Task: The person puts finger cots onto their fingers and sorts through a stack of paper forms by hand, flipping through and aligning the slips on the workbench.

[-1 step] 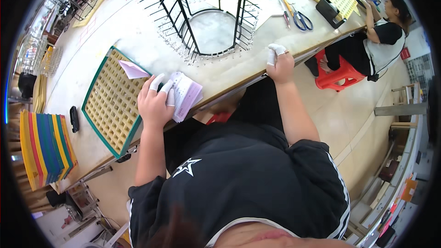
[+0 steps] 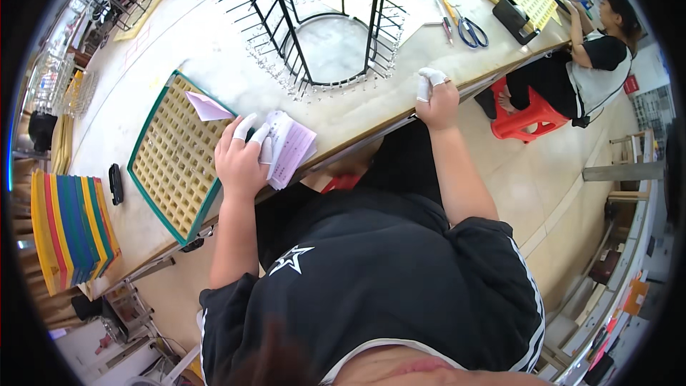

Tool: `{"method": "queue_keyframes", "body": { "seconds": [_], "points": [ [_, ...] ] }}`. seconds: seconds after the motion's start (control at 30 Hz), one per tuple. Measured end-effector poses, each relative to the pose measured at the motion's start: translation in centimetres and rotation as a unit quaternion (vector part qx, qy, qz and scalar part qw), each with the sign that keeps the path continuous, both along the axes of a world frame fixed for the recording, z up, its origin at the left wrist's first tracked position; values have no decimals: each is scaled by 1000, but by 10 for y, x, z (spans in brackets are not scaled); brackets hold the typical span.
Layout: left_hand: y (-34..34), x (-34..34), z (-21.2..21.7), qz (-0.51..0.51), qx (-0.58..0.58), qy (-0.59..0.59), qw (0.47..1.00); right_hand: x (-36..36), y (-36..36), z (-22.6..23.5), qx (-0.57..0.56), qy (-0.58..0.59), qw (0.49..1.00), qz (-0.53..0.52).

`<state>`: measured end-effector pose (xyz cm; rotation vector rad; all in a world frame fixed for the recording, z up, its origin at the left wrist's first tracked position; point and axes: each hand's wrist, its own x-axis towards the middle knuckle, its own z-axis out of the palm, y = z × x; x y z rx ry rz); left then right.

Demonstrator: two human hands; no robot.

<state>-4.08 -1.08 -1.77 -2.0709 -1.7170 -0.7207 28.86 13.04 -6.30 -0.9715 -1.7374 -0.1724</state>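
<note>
My left hand (image 2: 241, 161), with white finger cots on its thumb and two fingers, has its fingers bent against a fanned stack of pink and white paper slips (image 2: 294, 149) at the table's front edge. Left of it lies a green-rimmed tray (image 2: 171, 164) with rows of yellowish square cells holding tiny bits. A folded pink slip (image 2: 209, 106) stands on that tray. At the table edge further right, my right hand (image 2: 438, 105) is closed, thumb and finger in white cots and pressed together; anything pinched there is hidden.
A black wire rack (image 2: 300, 28) with small pieces hanging from its prongs stands ahead. Blue-handled scissors (image 2: 471, 32), pens (image 2: 449, 14) and a black holder (image 2: 514, 20) lie to the right. A co-worker (image 2: 600, 57) sits at far right. Coloured trays (image 2: 75, 229) stand at left.
</note>
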Motion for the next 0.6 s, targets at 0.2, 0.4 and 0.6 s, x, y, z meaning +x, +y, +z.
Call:
{"method": "queue_keyframes", "body": {
  "seconds": [0.2,0.4,0.6],
  "points": [
    [0,0,0,0,-1,9,1000,0,1,-2,-7,-2,1000,9],
    [0,0,1,1,9,0,1000,0,2,-7,-16,-9,1000,-7],
    [0,1,0,2,11,-2,1000,2,2,-6,14,-5,1000,-14]
  ]
}}
